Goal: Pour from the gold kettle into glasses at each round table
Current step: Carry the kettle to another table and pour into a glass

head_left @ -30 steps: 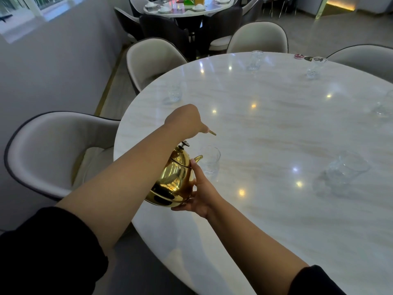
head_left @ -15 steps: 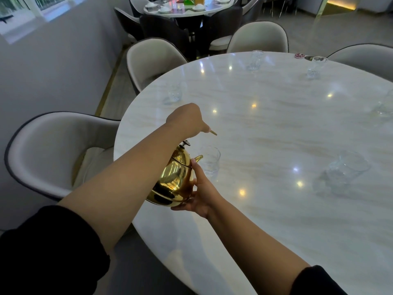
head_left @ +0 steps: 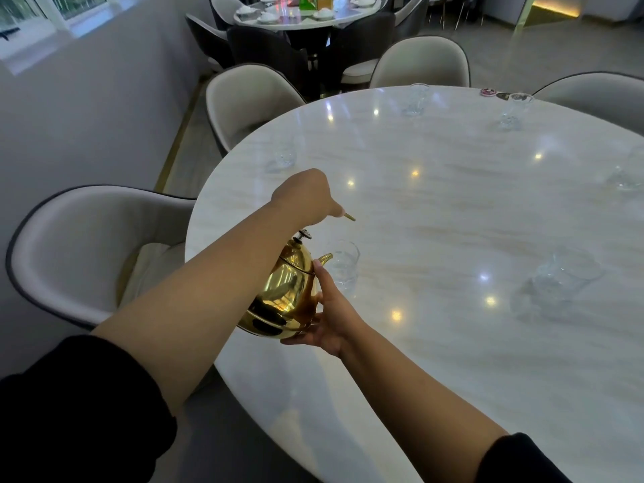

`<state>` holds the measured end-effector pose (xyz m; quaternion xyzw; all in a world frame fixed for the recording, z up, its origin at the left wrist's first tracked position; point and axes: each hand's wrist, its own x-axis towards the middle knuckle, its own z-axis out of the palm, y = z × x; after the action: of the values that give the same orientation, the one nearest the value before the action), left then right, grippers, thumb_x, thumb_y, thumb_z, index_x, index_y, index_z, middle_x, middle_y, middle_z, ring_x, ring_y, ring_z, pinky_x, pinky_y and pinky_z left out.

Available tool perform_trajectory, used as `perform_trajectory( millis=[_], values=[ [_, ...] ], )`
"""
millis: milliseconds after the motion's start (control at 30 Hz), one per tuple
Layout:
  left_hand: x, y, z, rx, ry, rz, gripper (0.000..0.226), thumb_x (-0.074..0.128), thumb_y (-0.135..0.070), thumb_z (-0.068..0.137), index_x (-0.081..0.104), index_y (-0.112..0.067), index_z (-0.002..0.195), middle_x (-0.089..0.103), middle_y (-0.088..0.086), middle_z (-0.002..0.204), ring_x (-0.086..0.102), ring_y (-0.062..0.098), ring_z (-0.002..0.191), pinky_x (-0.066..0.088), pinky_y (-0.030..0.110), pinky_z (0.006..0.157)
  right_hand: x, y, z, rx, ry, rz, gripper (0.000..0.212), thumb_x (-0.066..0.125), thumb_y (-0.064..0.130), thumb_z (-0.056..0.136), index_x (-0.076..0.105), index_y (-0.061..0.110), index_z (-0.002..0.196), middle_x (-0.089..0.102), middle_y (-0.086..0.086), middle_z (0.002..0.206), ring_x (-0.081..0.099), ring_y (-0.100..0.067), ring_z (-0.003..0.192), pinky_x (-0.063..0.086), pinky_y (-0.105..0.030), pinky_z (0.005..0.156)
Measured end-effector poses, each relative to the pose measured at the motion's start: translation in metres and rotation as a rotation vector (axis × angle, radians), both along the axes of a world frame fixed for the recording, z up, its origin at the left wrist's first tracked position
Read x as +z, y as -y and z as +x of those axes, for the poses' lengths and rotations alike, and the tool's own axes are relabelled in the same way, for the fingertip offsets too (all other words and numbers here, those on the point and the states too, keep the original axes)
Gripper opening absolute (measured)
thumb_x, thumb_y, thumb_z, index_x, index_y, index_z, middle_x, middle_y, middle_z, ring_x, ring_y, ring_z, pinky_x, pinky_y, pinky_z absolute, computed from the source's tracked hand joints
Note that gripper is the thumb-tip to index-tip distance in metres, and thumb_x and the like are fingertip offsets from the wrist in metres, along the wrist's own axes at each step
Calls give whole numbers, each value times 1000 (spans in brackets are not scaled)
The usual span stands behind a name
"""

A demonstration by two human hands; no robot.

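The gold kettle hung tipped over the near edge of the round marble counter, held between both hands. Its long axis ran from the base, low and toward the person, up to the spout, which pointed away and slightly right. The nearest glass stood upright just beyond the spout, with the spout's tip at or just short of the rim. No stream showed, and I could not tell how much was in the glass.

The left hand was above the kettle, closed in a fist round the handle, whose gold end poked out past the knuckles. This hand carried the weight and set the tilt. The right hand lay against the kettle's right side and underside. Its fingers were fairly straight and spread on the metal, the index finger reaching up to the base of the spout. It steadied the kettle and did not clasp it, and of the two hands it was nearer the glass.

By my reading, the coming move depended on that small gap between spout and rim, needing a little more tilt from the left hand while the right kept the spout from swinging aside. Farther from the kettle another glass waited beyond it to the left, and a third glass well off to its right.
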<state>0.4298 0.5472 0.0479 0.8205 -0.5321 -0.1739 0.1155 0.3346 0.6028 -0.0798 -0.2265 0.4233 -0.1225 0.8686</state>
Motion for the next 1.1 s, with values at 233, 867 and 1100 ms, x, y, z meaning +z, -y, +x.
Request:
perform_trajectory(
  millis=[233,867,1100],
  values=[
    [-2,-9,-1,18,-44,-38,40,68,-33,84,68,-2,109,66,14,90,60,26,78,51,34,76,-4,1,-4,19,-43,-45,71,57,67,81,43,13,124,47,-22,137,55,-44,120,55,-54,76],
    [-15,-114,-4,226,-535,-300,23,63,-28,88,64,-14,107,56,0,77,50,10,61,44,26,62,-1,-2,-33,186,-227,-423,37,62,55,84,52,30,109,49,-12,136,50,-34,119,54,-49,85],
    [-8,-173,-24,154,-854,-168,24,59,-30,91,69,-8,93,40,-4,50,30,6,37,27,20,47,4,-37,-61,145,-252,-554,73,66,48,85,36,28,148,45,-10,146,44,-34,130,47,-42,84]
  ],
)
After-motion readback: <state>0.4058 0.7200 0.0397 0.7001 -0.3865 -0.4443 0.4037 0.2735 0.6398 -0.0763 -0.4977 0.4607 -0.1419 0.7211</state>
